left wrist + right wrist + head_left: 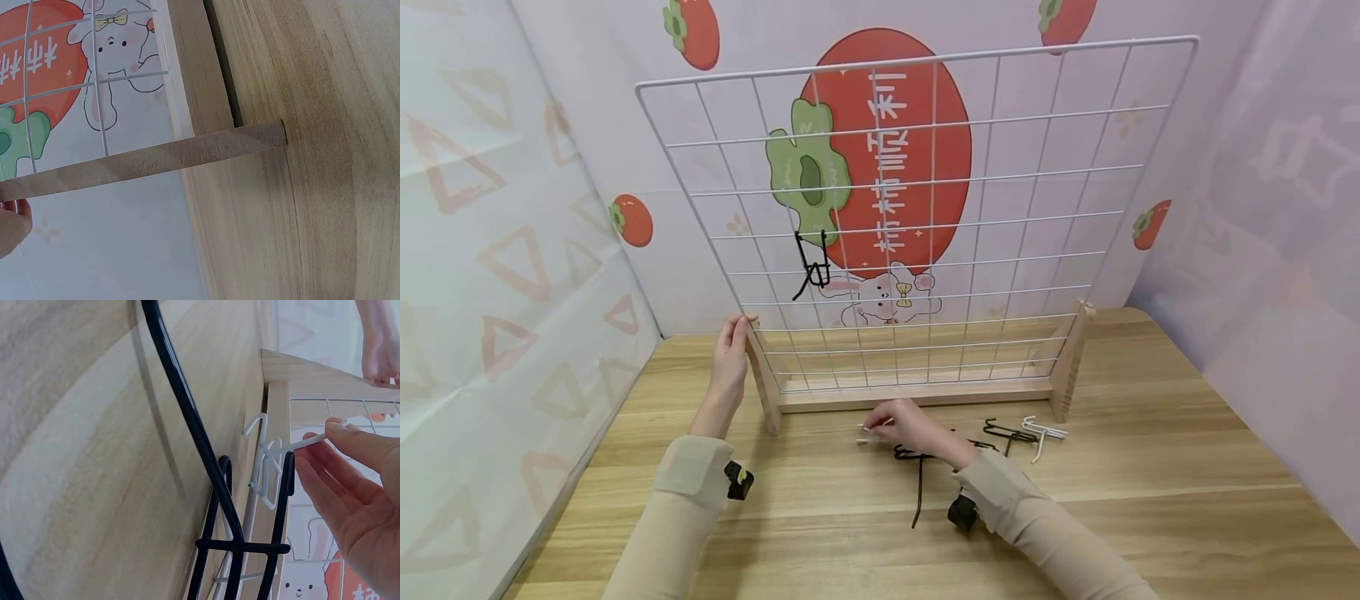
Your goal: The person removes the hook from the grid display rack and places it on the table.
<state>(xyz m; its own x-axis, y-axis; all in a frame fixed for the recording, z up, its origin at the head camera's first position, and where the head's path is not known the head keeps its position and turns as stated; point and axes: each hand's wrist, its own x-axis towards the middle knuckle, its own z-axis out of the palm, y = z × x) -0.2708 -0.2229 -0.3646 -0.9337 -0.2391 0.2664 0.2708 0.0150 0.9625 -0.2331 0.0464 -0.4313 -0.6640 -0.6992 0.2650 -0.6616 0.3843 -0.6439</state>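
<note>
A white wire grid panel [917, 62] stands upright in a wooden stand [917, 396]. My left hand [728, 358] grips the top of the stand's left upright [156, 159]; in the left wrist view only some fingers show. Low in front of the stand, my right hand [910, 425] pinches a white wire hook [267, 462] by its prong between thumb and fingers. One black hook [816, 271] hangs on the left part of the grid. Beneath and beside my right wrist lies a black hook [919, 492], large in the right wrist view.
Another black hook [1011, 434] and a white hook [1043, 431] lie on the wooden table [1150, 467], right of my right hand. Behind the grid hangs a backdrop [1037, 275] printed with persimmons and a rabbit. A pale curtain [467, 333] borders the left side.
</note>
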